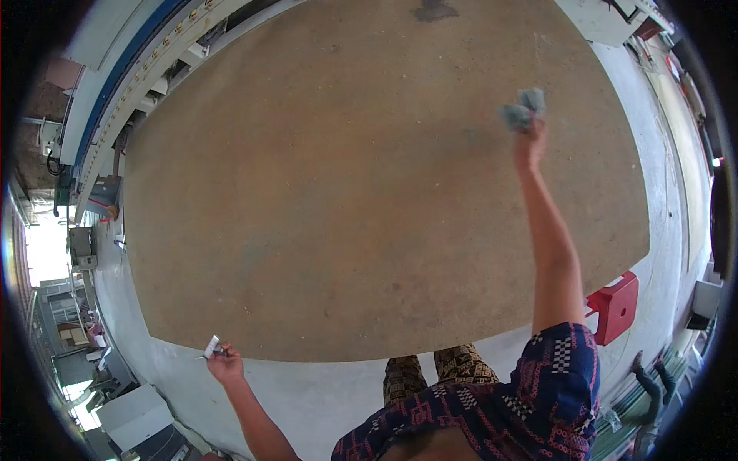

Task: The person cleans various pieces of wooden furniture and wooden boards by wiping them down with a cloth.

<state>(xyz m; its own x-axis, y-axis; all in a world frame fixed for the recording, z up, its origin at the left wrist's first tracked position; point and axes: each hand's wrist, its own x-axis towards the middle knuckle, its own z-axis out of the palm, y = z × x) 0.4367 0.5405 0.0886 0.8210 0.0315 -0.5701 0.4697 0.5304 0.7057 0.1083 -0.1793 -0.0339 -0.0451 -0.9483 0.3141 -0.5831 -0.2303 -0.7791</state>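
My right hand (530, 138) is stretched far out over the right side of a large brown board (369, 200), its fingers closed on a grey-green rag (523, 111). The rag is bunched up, slightly blurred, and close to the board's surface; whether it touches cannot be told. Off the board's near left edge, my left hand (225, 366) is closed around a small white and grey scraper-like tool (213, 348). The tool's working end is too small to make out. Small pale specks and dark smudges are scattered over the board.
A red plastic stool (617, 309) stands at the board's near right edge. Along the far left runs a long machine with a blue stripe (127, 73). Pale floor (307, 392) surrounds the board. At the lower left is a white panel or box (134, 415).
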